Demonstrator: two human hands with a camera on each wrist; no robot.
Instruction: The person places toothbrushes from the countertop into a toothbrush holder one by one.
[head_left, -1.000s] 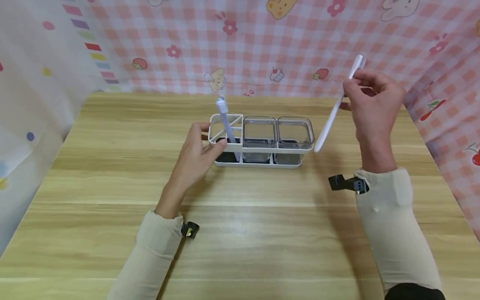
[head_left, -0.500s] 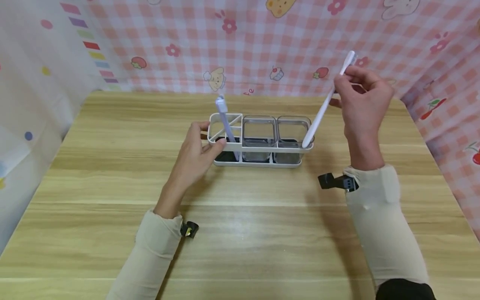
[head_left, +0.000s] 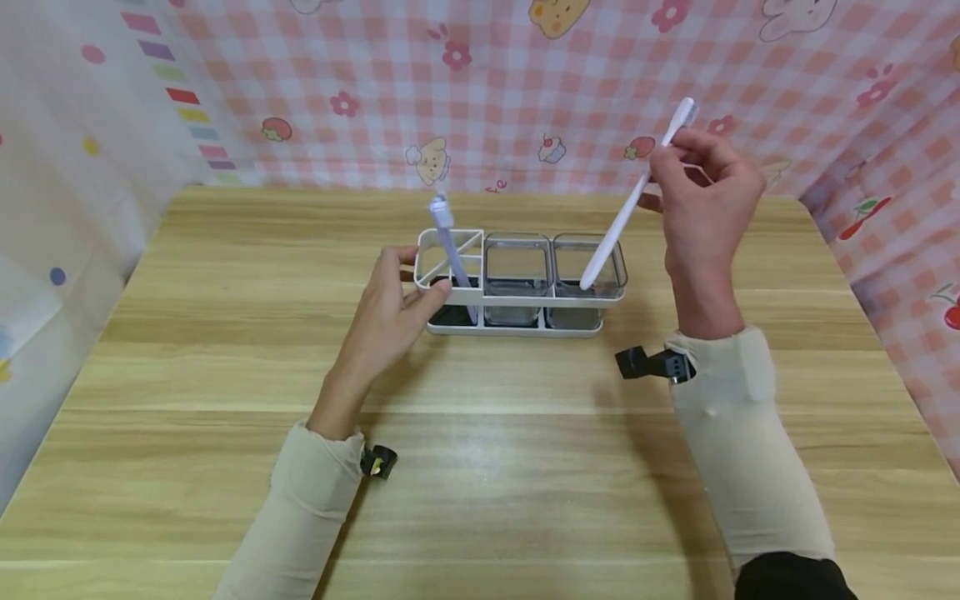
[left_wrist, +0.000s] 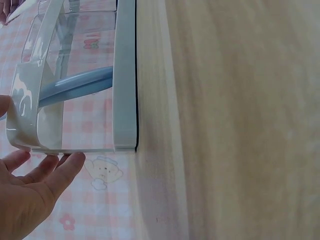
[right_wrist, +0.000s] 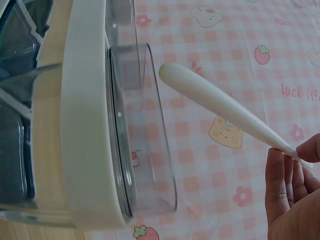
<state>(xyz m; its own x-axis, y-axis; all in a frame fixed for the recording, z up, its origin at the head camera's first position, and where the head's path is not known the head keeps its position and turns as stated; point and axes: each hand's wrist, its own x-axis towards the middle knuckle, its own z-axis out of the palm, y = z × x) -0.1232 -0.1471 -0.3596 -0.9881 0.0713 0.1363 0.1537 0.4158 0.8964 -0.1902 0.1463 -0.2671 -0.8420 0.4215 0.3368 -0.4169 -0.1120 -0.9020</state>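
Note:
A white toothbrush holder (head_left: 517,331) stands on the table, its left end gripped by my left hand (head_left: 390,312), thumb on the front rim and fingers behind. A pale blue-violet toothbrush (head_left: 452,243) leans in its divided left compartment. Two clear cups fill the rest: a middle cup (head_left: 512,315) and a right cup (head_left: 573,317). My right hand (head_left: 705,208) pinches a white toothbrush (head_left: 621,218) just below its bristle head. This brush slants down to the left, and its rounded handle end (right_wrist: 172,74) is close over the right cup's rim in the right wrist view.
A wood-grain table (head_left: 480,483) lies under everything. Behind it and to the right hangs a pink checked cloth (head_left: 300,75) with cartoon prints; a white dotted cloth (head_left: 60,208) hangs at the left. Each sleeve carries a small black wrist camera.
My right hand has moved left with the white toothbrush, from beside the holder to over the right cup. The left hand and the holder have stayed in place.

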